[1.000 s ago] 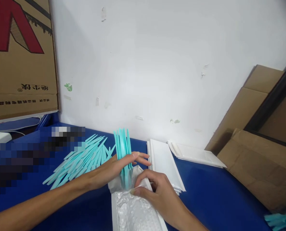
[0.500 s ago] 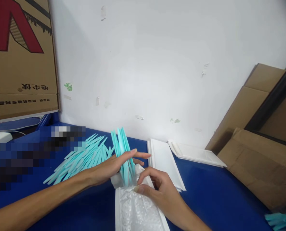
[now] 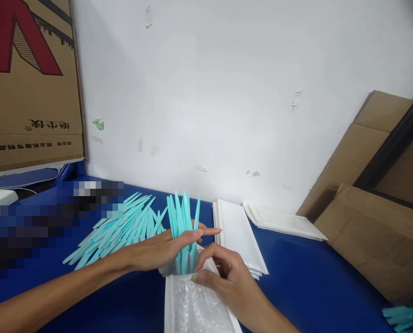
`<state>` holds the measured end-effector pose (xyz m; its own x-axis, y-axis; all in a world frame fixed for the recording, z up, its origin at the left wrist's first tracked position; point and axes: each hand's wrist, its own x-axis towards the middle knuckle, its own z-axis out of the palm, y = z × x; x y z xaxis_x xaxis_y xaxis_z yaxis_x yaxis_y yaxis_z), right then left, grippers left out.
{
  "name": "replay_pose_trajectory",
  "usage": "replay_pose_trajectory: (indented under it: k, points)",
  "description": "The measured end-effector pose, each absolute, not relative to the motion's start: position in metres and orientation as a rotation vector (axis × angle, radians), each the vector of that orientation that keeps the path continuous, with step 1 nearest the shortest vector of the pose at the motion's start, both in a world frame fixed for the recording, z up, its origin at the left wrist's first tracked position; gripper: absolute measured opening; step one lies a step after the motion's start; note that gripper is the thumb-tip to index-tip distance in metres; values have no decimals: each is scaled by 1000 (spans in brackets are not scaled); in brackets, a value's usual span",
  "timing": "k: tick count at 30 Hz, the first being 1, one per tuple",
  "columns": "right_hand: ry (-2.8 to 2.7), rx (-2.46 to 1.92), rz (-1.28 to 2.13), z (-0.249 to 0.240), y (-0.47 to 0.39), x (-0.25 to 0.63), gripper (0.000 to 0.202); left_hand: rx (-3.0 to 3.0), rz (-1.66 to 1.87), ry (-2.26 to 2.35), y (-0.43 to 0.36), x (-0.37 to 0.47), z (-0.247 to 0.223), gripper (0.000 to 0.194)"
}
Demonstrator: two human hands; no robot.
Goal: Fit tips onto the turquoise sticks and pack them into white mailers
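Observation:
A bundle of several turquoise, thin, pointed plastic sticks (image 3: 179, 217) stands nearly upright, its lower ends inside the mouth of a white bubble mailer (image 3: 197, 303). Wrapped round the bundle is my left hand (image 3: 173, 247), thumb across the front and index finger pointing right. My right hand (image 3: 229, 270) pinches the mailer's opening edge between thumb and fingers. The mailer's lower part runs out of the frame. Left of my left hand lies a loose pile of the same turquoise sticks (image 3: 118, 233), partly behind my forearm.
Flat white mailers (image 3: 241, 231) are stacked right of my hands, with another white stack (image 3: 286, 221) farther right. Cardboard boxes stand at the left (image 3: 36, 101) and right (image 3: 373, 236). More turquoise pieces (image 3: 408, 314) show at the lower right. A white wall (image 3: 206, 92) backs the blue table.
The bundle's tips have shifted slightly right and lower and fanned apart, one stick leaning away to the right. My right hand keeps its pinch on the mailer's edge.

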<state>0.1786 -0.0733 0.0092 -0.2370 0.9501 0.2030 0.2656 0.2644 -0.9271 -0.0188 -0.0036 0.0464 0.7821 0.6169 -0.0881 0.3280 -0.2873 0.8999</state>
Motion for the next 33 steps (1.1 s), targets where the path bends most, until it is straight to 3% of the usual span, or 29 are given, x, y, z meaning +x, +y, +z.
replay_pose_trajectory:
  k: [9, 17, 23, 26, 33]
  points:
    - [-1590, -1159, 983, 12, -75, 177, 11, 1827, 371, 660, -17, -17, 66, 50]
    - [-1568, -1151, 991, 14, -74, 178, 10, 1793, 501, 667, -12, -15, 51, 51]
    - [-1503, -1037, 1104, 11, -73, 176, 13, 1911, 266, 754, -15, -17, 50, 53]
    - [-1477, -1058, 1092, 9, -73, 175, 12, 1988, 372, 748, -15, -15, 48, 56]
    - [-1426, -1063, 993, 9, -72, 174, 14, 1908, 567, 659, -11, -7, 40, 44]
